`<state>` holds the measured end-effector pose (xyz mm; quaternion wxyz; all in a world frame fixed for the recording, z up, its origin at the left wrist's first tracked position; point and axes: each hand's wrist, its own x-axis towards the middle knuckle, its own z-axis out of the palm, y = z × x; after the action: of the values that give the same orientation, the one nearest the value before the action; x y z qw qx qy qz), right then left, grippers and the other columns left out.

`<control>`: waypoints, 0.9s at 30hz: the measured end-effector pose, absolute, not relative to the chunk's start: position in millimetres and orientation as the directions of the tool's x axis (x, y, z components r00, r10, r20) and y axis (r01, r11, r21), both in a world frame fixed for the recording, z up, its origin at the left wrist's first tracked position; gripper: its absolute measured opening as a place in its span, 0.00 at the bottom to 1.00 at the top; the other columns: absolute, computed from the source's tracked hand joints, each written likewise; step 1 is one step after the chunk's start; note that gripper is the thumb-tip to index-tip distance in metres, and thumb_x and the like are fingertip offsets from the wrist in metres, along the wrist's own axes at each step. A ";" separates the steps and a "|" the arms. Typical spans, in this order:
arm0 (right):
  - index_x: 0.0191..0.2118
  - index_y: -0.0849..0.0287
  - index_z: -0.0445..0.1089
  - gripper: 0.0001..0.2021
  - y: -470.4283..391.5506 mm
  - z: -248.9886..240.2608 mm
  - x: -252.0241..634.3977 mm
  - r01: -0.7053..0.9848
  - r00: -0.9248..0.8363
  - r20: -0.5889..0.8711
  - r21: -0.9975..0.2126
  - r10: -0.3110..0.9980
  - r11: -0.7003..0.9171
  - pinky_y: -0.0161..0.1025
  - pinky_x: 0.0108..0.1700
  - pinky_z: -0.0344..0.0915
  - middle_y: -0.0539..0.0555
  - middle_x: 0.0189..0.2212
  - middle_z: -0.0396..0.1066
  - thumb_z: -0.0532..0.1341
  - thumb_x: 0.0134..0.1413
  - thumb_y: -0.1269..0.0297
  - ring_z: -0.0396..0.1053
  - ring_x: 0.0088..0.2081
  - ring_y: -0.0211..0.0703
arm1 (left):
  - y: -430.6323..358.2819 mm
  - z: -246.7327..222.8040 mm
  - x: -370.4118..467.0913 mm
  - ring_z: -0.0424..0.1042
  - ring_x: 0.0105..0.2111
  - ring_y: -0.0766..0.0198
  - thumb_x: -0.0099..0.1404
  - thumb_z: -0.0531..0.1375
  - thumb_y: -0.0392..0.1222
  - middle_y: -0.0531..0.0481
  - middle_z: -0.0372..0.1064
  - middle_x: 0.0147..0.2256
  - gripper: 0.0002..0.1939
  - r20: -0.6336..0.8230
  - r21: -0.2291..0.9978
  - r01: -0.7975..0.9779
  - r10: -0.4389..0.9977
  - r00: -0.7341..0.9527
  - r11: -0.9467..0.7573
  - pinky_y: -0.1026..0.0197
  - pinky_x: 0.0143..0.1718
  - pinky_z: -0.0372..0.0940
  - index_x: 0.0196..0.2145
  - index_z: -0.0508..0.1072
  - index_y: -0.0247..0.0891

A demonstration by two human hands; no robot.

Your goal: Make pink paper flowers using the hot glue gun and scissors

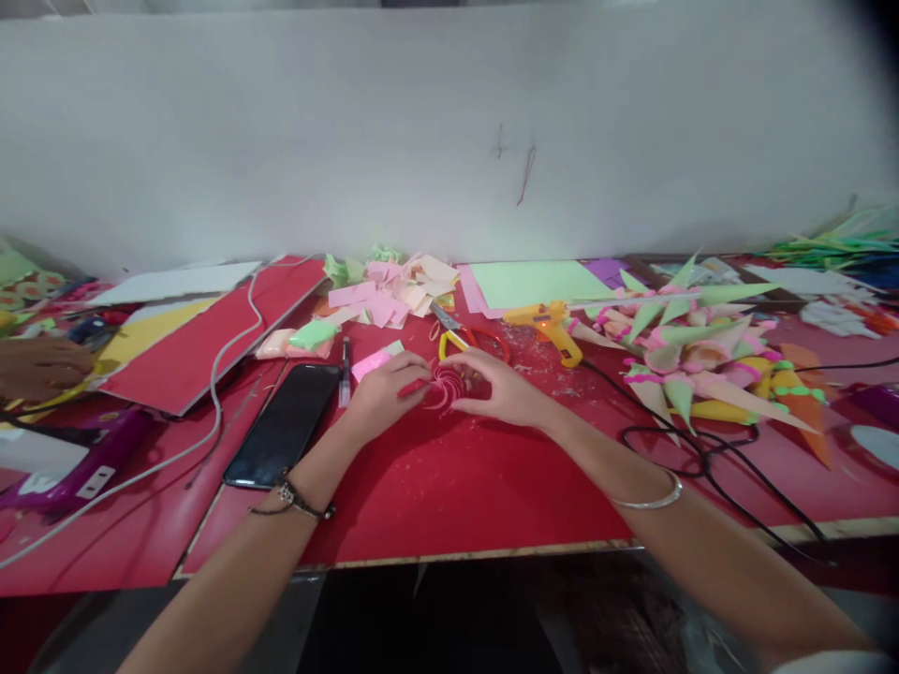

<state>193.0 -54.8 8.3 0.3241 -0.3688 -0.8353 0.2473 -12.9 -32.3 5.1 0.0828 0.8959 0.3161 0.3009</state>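
A pinkish-red coil (446, 387) of thin curved loops sits low over the red table, between my two hands. My left hand (389, 393) is closed at its left side, with the fingertips pinching its red edge. My right hand (502, 388) curls round the right side, thumb below and fingers above, closed on the coil. Just behind it lie scissors (453, 329) with red and yellow handles. A pink paper piece (375, 363) is beside my left hand. What the coil is made of cannot be made out.
A black phone (285, 426) and a pen (345, 372) lie left. A yellow glue gun (548, 326) with a black cord (709, 459) is right, beside paper flowers (695, 351). Paper scraps (386, 292) are heaped behind. Another person's hand (42, 368) is far left, near a white cable (216, 393).
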 end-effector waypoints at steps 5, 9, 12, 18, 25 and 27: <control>0.54 0.49 0.52 0.30 -57.9 9.9 191.0 0.511 -0.550 0.363 -0.566 0.752 0.647 0.46 0.52 0.55 0.55 0.46 0.53 0.62 0.43 0.60 0.55 0.51 0.45 | -33.7 5.6 -11.6 0.63 0.41 0.63 0.58 0.53 0.37 0.45 0.61 0.40 0.05 0.515 0.376 0.479 0.609 0.603 -0.793 0.60 0.42 0.62 0.32 0.69 0.38; 0.54 0.50 0.52 0.27 -57.8 7.4 188.9 0.547 -0.577 0.330 -0.524 0.748 0.653 0.44 0.50 0.58 0.56 0.46 0.53 0.59 0.47 0.60 0.57 0.49 0.45 | -34.3 4.7 -10.3 0.62 0.43 0.62 0.56 0.53 0.34 0.45 0.59 0.41 0.05 0.520 0.393 0.453 0.600 0.608 -0.800 0.59 0.43 0.62 0.31 0.68 0.37; 0.52 0.53 0.54 0.24 -57.2 6.6 186.2 0.560 -0.585 0.325 -0.501 0.743 0.660 0.44 0.47 0.60 0.56 0.44 0.56 0.58 0.48 0.59 0.59 0.46 0.44 | -34.7 4.4 -9.5 0.62 0.43 0.62 0.56 0.53 0.34 0.45 0.59 0.41 0.05 0.521 0.397 0.434 0.588 0.619 -0.809 0.59 0.43 0.62 0.31 0.67 0.37; 0.47 0.57 0.58 0.19 -56.2 7.2 184.6 0.569 -0.581 0.326 -0.492 0.745 0.659 0.42 0.44 0.61 0.56 0.40 0.60 0.58 0.48 0.61 0.60 0.42 0.44 | -40.0 7.5 -8.5 0.61 0.44 0.61 0.53 0.53 0.31 0.45 0.60 0.43 0.18 0.480 0.417 0.420 0.588 0.651 -0.806 0.58 0.47 0.59 0.43 0.60 0.37; 0.44 0.58 0.59 0.17 -55.3 5.6 183.4 0.503 -0.539 0.432 -0.523 0.723 0.688 0.41 0.45 0.59 0.55 0.40 0.61 0.58 0.46 0.65 0.60 0.43 0.42 | -42.4 6.5 -6.5 0.63 0.43 0.61 0.52 0.58 0.40 0.44 0.59 0.45 0.28 0.473 0.472 0.436 0.638 0.608 -0.766 0.58 0.44 0.62 0.49 0.54 0.38; 0.42 0.58 0.60 0.14 -55.2 5.1 182.3 0.488 -0.534 0.454 -0.524 0.713 0.699 0.40 0.45 0.59 0.55 0.39 0.62 0.58 0.46 0.66 0.61 0.42 0.42 | -41.5 6.5 -6.4 0.64 0.42 0.62 0.52 0.59 0.39 0.45 0.60 0.44 0.26 0.470 0.468 0.438 0.636 0.613 -0.768 0.59 0.43 0.62 0.48 0.55 0.38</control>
<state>182.3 -55.2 5.1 0.3329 -0.3493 -0.8594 0.1694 -6.4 -41.5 6.5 0.1553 0.8844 0.3034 0.3189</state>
